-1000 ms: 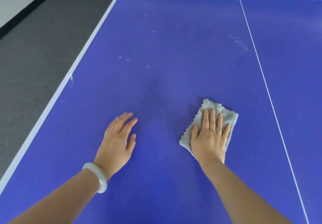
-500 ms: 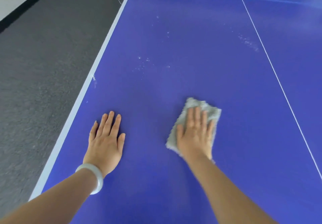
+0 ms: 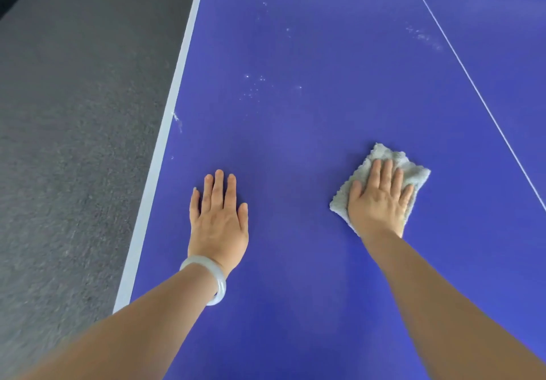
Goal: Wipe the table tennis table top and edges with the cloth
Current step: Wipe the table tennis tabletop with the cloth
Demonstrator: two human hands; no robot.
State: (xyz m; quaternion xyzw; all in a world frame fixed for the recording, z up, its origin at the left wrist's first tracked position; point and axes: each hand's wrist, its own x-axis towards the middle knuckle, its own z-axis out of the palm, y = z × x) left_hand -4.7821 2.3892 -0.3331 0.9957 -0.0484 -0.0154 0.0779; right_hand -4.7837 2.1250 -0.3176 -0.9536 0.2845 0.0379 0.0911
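The blue table tennis table [image 3: 295, 131] fills most of the frame. The small grey fluffy cloth [image 3: 412, 168] lies on it at centre right, well left of the thin white centre line [image 3: 472, 84]. The right hand [image 3: 378, 202] lies flat on the cloth, palm down, with its fingers straight and slightly spread. The cloth's corners show beyond the fingertips and beside the thumb. The left hand [image 3: 218, 220] lies flat on the bare table at lower centre, fingers straight and close together, near the white edge stripe [image 3: 165, 143]. A pale translucent bangle [image 3: 221, 288] sits on the left wrist. Small white specks [image 3: 254, 84] dot the surface above the left hand. Dark grey carpet floor [image 3: 74, 114] takes up the left of the frame.
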